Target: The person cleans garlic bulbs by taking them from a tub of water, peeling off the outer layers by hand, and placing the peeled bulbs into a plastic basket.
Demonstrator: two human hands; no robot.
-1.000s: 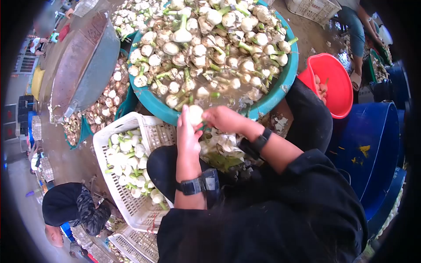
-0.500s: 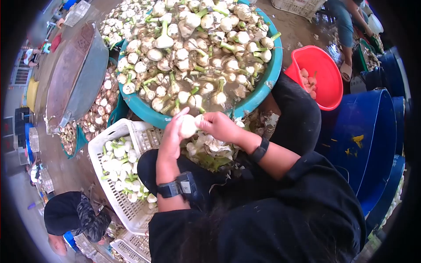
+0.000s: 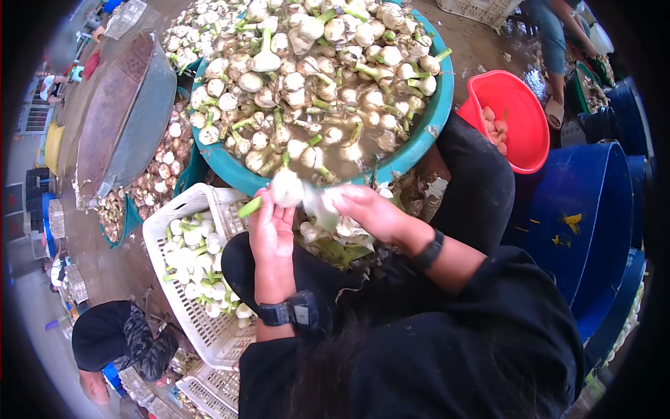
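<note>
My left hand (image 3: 272,237) holds a white garlic bulb (image 3: 286,189) at its fingertips, palm turned up; a short green stem (image 3: 249,207) sticks out to the left. Just right of the bulb, my right hand (image 3: 375,215) pinches a strip of garlic skin (image 3: 321,208), blurred by motion. Both hands are over the near rim of a teal tub (image 3: 237,174) full of muddy water and unpeeled garlic bulbs (image 3: 296,98). Below my right hand lies a pile of peeled skins and leaves (image 3: 342,248).
To the left, a white plastic crate (image 3: 199,335) holds cleaned garlic bulbs. On the right stand a red bucket (image 3: 527,126) with orange-pink items and blue tubs (image 3: 558,216). A metal wheelbarrow-like tray (image 3: 136,119) stands far left. Other people (image 3: 115,342) crouch nearby.
My right hand has moved a little right, away from the bulb, with skin between them. My left hand has turned palm up, and the bulb's green stem now shows.
</note>
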